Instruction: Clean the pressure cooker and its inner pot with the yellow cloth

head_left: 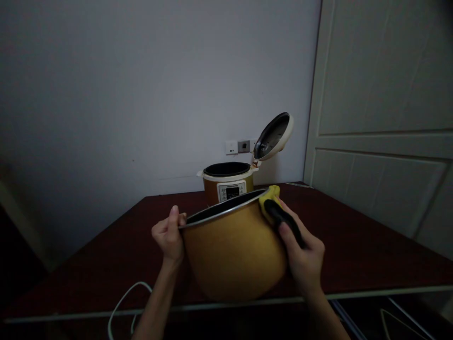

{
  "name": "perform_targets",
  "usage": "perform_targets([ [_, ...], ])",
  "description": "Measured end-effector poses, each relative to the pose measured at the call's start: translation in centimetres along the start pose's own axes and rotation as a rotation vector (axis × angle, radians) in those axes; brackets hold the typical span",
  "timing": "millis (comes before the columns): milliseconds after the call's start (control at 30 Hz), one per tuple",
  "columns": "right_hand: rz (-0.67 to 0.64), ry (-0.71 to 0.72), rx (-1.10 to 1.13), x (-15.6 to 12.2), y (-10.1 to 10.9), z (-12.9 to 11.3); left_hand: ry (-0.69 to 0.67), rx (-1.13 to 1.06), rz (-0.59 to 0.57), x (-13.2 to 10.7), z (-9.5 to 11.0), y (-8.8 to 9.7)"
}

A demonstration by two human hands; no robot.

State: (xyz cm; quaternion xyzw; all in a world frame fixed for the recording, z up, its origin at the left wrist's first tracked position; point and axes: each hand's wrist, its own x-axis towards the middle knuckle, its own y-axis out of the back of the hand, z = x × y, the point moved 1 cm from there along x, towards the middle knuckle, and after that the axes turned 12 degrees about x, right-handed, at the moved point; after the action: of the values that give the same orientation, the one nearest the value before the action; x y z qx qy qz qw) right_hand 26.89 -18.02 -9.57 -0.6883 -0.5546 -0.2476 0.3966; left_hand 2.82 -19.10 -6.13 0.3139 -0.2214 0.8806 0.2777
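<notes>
Pot, gold outside, dark inside, held tilted near front edge of table; contents not visible. Pinched at top by left hand; touched opposite by black-and-yellow tool clasped in right hand. Beyond, on table: cooker, lid raised, interior too dark to tell.

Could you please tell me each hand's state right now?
Left hand: closed, holding the pot by its rim.
Right hand: closed, holding a black-handled yellow tool at the rim.
</notes>
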Motion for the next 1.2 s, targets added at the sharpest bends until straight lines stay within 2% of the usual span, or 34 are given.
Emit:
perform_targets([
  [67,0.109,-0.244,0.100,0.4,0.5,1.1,0.059,-0.071,-0.014,0.1,-0.2,0.0],
  [133,0.171,-0.407,0.239,0.7,0.6,1.8,0.108,-0.128,-0.032,0.2,-0.7,-0.1],
  [233,0.190,-0.501,0.487,1.3,0.6,1.9,0.135,-0.223,-0.089,0.2,-1.3,-0.2],
  [300,0.180,-0.510,0.523,1.7,0.5,1.9,0.117,-0.262,-0.130,0.2,-1.5,-0.2],
  [400,0.114,-0.433,0.397,2.5,0.2,1.9,0.091,-0.243,-0.134,0.1,-1.5,-0.2],
  [500,-0.020,-0.189,0.249,3.7,0.1,1.8,0.083,-0.230,-0.168,0.2,-1.3,-0.1],
  [600,-0.284,0.042,0.106,5.3,0.2,1.5,0.061,-0.270,-0.237,0.3,-1.0,-0.4],
  [667,-0.445,0.082,0.102,6.2,0.2,1.4,0.051,-0.283,-0.259,0.6,-1.0,-0.7],
  [700,-0.478,0.083,0.117,6.6,0.2,1.4,0.046,-0.283,-0.259,0.8,-1.0,-0.9],
  [867,-0.435,0.098,0.066,6.9,-0.7,0.8,0.022,-0.316,-0.272,1.8,-1.6,-1.4],
  [1033,-0.402,0.133,-0.031,7.1,-1.1,-1.5,-0.003,-0.087,-0.351,2.4,-1.9,-1.0],
  [1200,-0.405,0.206,-0.154,7.4,-1.1,-4.0,-0.042,0.099,-0.504,2.4,-0.5,-1.0],
])
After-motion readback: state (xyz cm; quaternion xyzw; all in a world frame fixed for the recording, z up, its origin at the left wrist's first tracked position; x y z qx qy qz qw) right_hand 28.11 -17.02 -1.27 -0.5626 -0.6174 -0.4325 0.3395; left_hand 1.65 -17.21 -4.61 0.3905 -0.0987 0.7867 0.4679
